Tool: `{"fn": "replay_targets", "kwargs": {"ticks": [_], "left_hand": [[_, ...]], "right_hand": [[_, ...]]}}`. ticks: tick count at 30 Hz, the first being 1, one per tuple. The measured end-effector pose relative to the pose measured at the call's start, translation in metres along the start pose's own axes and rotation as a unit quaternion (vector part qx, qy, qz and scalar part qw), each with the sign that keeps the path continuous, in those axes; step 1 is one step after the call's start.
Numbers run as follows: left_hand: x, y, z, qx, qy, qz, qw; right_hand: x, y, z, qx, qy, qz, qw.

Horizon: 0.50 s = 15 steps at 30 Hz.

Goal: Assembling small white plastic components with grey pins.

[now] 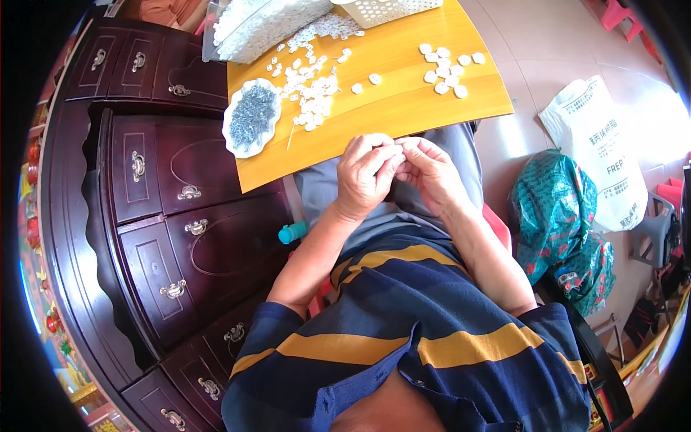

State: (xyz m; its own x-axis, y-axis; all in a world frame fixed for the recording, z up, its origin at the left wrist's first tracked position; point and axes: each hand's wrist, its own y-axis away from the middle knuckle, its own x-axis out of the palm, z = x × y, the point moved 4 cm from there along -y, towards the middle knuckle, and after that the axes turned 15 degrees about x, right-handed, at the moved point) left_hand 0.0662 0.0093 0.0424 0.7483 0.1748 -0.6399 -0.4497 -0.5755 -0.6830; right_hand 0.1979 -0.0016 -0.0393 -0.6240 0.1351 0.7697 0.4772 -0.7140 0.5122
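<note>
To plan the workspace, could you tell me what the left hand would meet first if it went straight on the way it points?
Probably the near edge of the yellow board; the left hand points up-image at it, though depth is unclear.

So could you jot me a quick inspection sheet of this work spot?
Surface: yellow wooden board, resting across the lap.
Job's things: small white piece pinched between both hands.
Clutter: scattered white pieces; small group of white pieces; white dish of metal bits; white basket.
Fingers: left hand and right hand closed together.
Cables: nothing seen.
Surroundings: dark wooden cabinet, green bag, white bag.
</note>
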Motion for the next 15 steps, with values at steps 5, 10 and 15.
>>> {"fn": "replay_targets", "kwargs": {"ticks": [5, 10, 15], "left_hand": [[-0.009, -0.007, 0.015, -0.019, 0.025, -0.015, 0.999], [-0.020, 0.001, 0.076, -0.165, -0.142, 0.074, 0.973], [-0.016, 0.002, 0.103, -0.167, -0.202, 0.113, 0.958]], "right_hand": [[0.005, 0.005, 0.007, -0.025, -0.001, -0.013, 1.000], [0.009, 0.006, 0.005, -0.033, 0.078, -0.030, 0.996], [0.011, 0.006, 0.003, -0.022, 0.101, -0.019, 0.994]]}}
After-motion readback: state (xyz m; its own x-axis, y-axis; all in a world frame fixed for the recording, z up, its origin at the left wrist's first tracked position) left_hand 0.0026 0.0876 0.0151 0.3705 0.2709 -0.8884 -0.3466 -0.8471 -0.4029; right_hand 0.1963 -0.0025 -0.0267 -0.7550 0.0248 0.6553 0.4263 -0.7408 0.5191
